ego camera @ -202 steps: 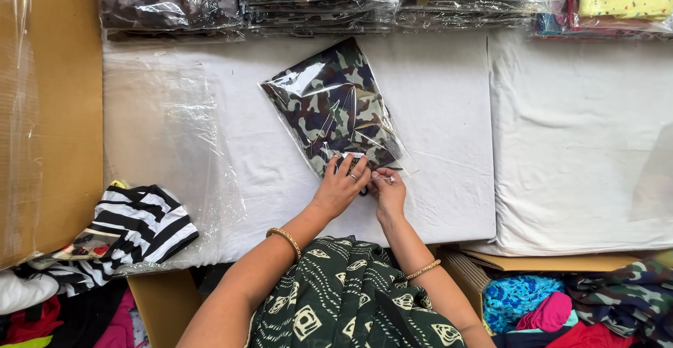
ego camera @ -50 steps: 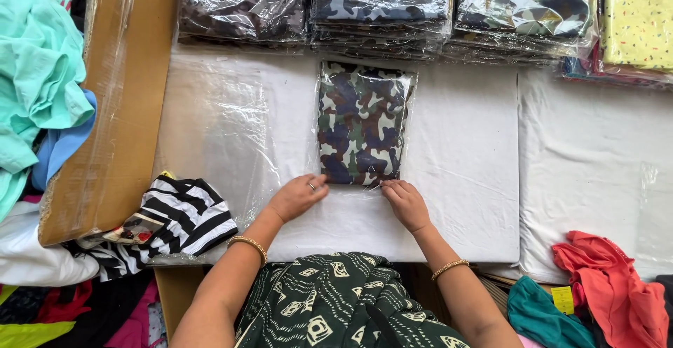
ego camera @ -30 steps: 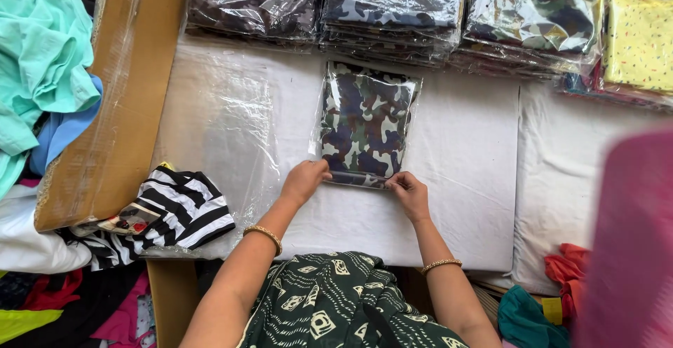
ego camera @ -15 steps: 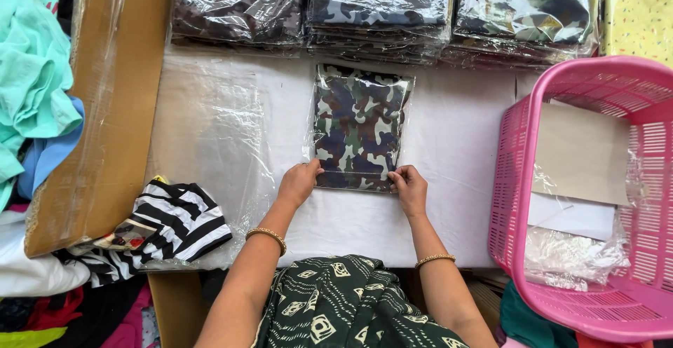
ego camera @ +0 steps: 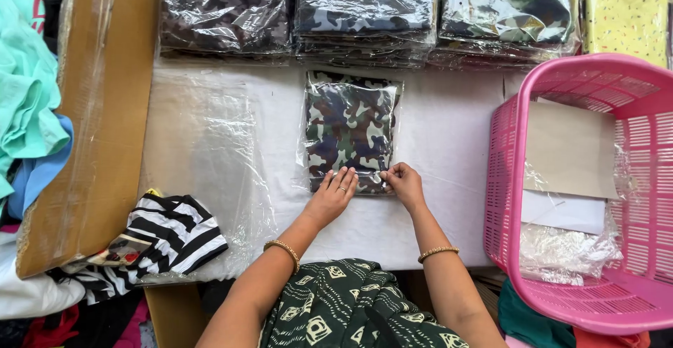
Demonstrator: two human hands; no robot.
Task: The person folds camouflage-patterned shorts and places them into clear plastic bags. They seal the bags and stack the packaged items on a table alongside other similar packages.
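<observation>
The bagged camouflage garment (ego camera: 350,134) lies flat on the white counter (ego camera: 449,131), near its middle, in a clear plastic bag. Both hands are at the near edge of the bag. The left hand (ego camera: 331,197) lies flat on it with the fingers stretched out and close together — an open grip that presses down and holds nothing. The right hand (ego camera: 404,183) is just beside it, with the fingers curled, and the fingertips (ego camera: 388,175) pinch the bag's lower edge.

Behind the bag, along the far side of the counter, stand stacks of bagged garments (ego camera: 364,8) in similar camouflage patterns, and at the far right a yellow dotted one (ego camera: 626,15). A pink basket (ego camera: 505,180) stands to the right of the bag, near but not touching it; inside are cardboard sheets (ego camera: 571,148) and crumpled plastic (ego camera: 568,253). To the left lies a flat sheet of clear plastic (ego camera: 203,152), and at its near corner a black-and-white striped garment (ego camera: 165,236). Farther left — a long cardboard piece (ego camera: 98,110) wrapped in film.
</observation>
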